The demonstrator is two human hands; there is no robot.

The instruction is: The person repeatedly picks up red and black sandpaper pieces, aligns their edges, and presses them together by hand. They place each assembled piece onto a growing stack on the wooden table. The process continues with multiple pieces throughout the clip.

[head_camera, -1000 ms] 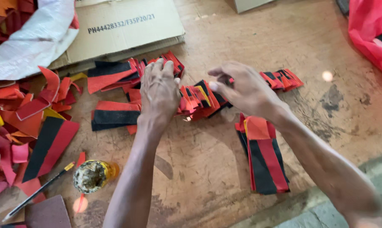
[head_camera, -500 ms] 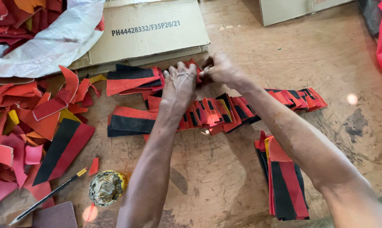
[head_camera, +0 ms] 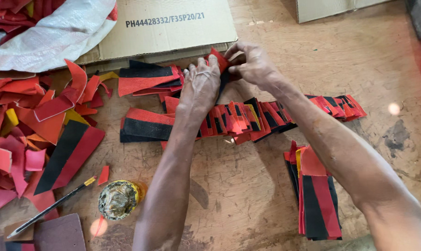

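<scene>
Both hands meet over a red and black strip [head_camera: 221, 65] at the far edge of the desk [head_camera: 247, 186], just in front of a flat cardboard sheet [head_camera: 168, 25]. The left hand [head_camera: 201, 86] lies over the strip with fingers bent onto its near end. The right hand [head_camera: 252, 65] pinches its upper end from the other side, fingers narrow around the red tip. The strip runs roughly away from the person, tilted slightly left, and sits between the two hands, each about equally close. A row of overlapped strips [head_camera: 247, 118] lies just below the wrists.

Compared with a second ago, the hands have come together from well apart and moved up toward the cardboard. Half a second ago they had only just met there.
</scene>
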